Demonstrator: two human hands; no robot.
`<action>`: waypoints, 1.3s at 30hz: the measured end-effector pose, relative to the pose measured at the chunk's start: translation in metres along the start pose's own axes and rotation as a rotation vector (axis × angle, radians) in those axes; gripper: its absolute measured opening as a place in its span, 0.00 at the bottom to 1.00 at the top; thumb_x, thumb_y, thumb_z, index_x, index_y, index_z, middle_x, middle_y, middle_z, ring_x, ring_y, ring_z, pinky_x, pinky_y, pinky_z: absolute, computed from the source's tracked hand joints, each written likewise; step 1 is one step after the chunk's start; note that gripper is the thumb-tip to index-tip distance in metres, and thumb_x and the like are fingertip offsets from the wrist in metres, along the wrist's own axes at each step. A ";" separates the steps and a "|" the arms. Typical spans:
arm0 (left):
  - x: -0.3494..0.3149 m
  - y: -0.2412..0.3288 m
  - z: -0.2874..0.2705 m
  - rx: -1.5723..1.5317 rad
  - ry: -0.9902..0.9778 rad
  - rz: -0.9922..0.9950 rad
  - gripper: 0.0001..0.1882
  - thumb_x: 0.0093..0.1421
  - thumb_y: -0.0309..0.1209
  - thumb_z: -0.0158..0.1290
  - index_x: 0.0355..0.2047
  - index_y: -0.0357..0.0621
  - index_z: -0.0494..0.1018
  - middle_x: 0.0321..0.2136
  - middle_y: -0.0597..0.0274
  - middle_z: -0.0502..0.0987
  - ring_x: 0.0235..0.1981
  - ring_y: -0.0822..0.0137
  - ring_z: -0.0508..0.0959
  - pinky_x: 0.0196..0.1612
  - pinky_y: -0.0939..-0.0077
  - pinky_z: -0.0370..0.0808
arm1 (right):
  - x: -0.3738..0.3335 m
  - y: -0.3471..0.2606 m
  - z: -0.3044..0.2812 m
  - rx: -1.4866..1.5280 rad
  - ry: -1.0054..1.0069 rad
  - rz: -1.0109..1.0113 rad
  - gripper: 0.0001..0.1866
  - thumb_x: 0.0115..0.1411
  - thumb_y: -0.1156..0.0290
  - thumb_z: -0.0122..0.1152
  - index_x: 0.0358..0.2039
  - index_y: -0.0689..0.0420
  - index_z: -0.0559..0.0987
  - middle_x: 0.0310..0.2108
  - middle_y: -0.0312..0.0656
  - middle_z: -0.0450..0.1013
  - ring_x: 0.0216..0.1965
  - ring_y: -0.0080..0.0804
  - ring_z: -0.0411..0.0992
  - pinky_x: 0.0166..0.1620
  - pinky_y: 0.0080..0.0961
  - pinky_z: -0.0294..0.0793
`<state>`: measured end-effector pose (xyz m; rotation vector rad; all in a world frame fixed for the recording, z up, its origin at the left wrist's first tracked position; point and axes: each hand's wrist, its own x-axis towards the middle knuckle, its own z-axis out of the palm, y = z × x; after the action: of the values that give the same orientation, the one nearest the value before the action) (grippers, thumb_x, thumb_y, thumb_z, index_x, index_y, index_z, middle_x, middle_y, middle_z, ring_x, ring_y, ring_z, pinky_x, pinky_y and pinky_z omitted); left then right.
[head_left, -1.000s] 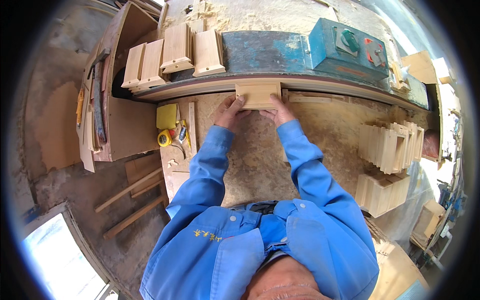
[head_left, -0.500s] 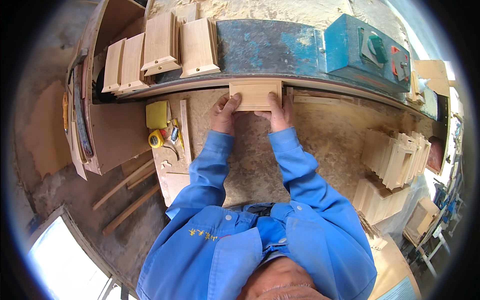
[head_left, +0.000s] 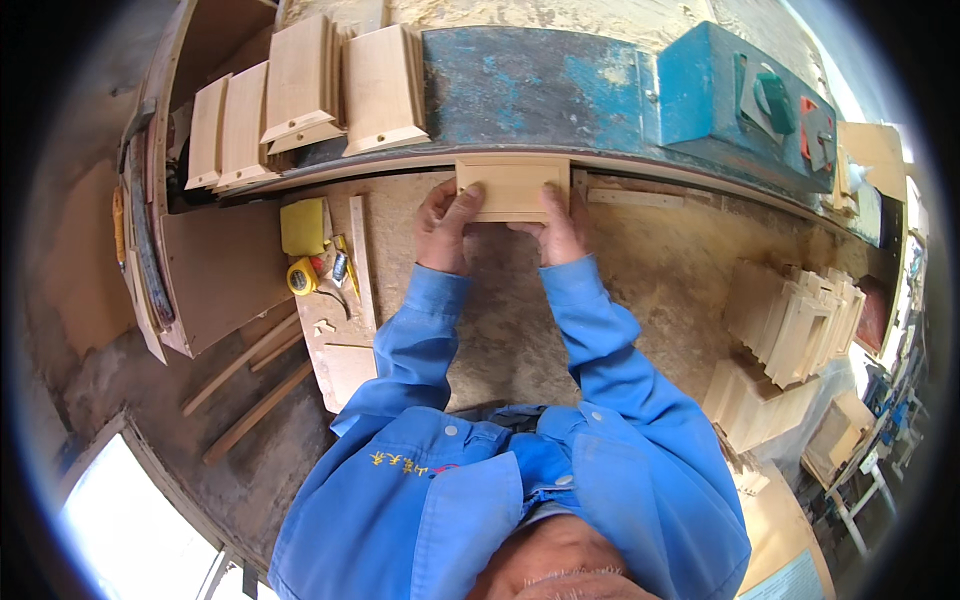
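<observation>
Between my two hands is a small rectangular wooden panel [head_left: 513,190] with bevelled borders, its far edge against the front rail of the blue machine [head_left: 520,90]. My left hand [head_left: 445,222] grips its near left corner, thumb on top and fingers around the side. At the near right corner my right hand [head_left: 560,222] holds it the same way, its fingers partly hidden beneath. Stacks of similar bevelled wooden panels [head_left: 385,90] stand on the machine's top to the left.
A teal switch box [head_left: 700,90] sits at the machine's right end. On the bench [head_left: 650,300] lie a yellow tape measure [head_left: 302,276], a yellow sandpaper-like pad [head_left: 303,226] and a wooden strip [head_left: 362,262]. Stacked wooden frames [head_left: 795,325] stand at the right.
My hands keep the same hold on the panel, which stays at the rail with little visible shift. The surroundings appear slightly shifted and wider apart, as the view has moved a little.
</observation>
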<state>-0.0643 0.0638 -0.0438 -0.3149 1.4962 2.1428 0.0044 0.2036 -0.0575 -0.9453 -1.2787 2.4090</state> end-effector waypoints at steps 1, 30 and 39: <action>0.001 0.000 -0.003 -0.019 -0.014 -0.013 0.22 0.63 0.36 0.63 0.51 0.32 0.75 0.40 0.58 0.81 0.40 0.72 0.79 0.46 0.77 0.75 | 0.000 0.002 0.002 -0.020 0.012 -0.017 0.27 0.67 0.56 0.60 0.54 0.66 0.68 0.48 0.50 0.73 0.43 0.39 0.78 0.37 0.34 0.85; -0.093 0.014 -0.021 0.194 -0.392 0.240 0.41 0.62 0.39 0.62 0.71 0.38 0.56 0.62 0.52 0.69 0.58 0.59 0.73 0.57 0.65 0.75 | -0.096 -0.049 -0.039 -0.207 -0.273 -0.093 0.45 0.59 0.46 0.68 0.71 0.43 0.58 0.60 0.41 0.65 0.57 0.37 0.69 0.52 0.41 0.77; -0.123 0.022 -0.012 0.106 -0.321 0.185 0.37 0.62 0.35 0.55 0.69 0.35 0.57 0.64 0.51 0.65 0.62 0.58 0.70 0.62 0.63 0.69 | -0.123 -0.053 -0.028 -0.236 -0.221 -0.324 0.29 0.61 0.69 0.65 0.63 0.52 0.71 0.56 0.39 0.63 0.50 0.26 0.68 0.49 0.26 0.77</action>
<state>0.0271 0.0132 0.0261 0.2047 1.4879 2.1199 0.1116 0.1915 0.0266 -0.4828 -1.6785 2.1863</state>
